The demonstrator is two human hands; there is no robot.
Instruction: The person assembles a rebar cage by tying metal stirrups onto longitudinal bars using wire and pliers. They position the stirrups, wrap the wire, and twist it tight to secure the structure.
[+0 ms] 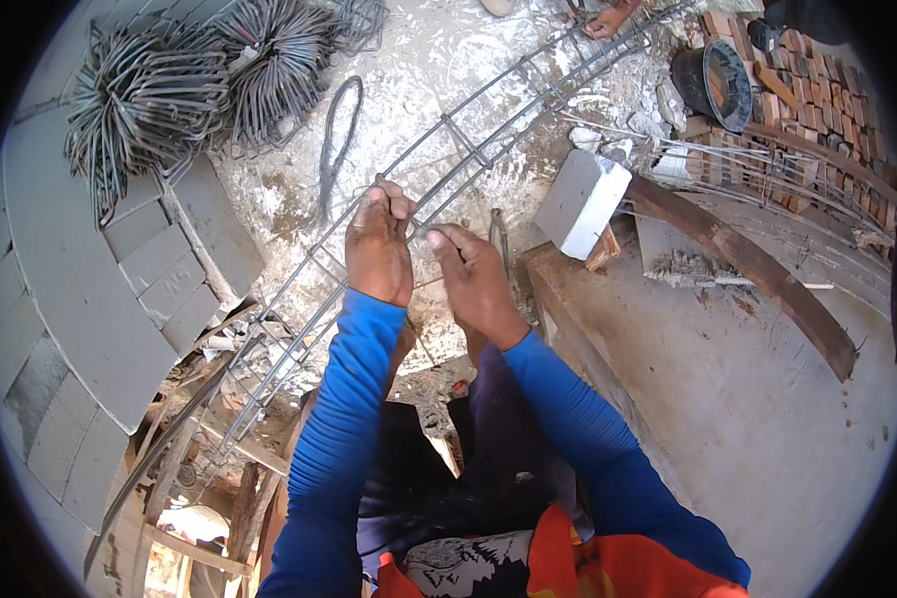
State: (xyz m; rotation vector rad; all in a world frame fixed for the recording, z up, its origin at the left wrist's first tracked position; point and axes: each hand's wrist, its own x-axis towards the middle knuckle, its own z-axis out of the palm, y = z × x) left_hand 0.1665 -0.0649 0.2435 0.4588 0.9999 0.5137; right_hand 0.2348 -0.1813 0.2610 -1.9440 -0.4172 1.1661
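A long rebar cage (448,125) of thin steel bars and square stirrups runs diagonally under my hands, from lower left to upper right. My left hand (381,249) is closed at the cage, its fingertips curled together by a bar near a stirrup. Just right of it, my right hand (476,284) has thumb and forefinger pinched together beside the near bar. Whatever lies between the fingers of either hand is too small to make out. Beyond my left hand, a looped bundle of tie wire (341,140) lies on the ground.
Bundled steel stirrups (149,105) sit on grey blocks (90,289) at left. Another person's hand (608,22) touches the cage's far end. At right are a pale block (583,204), a curved wooden board (757,264), a black bucket (713,85) and stacked bricks (817,110).
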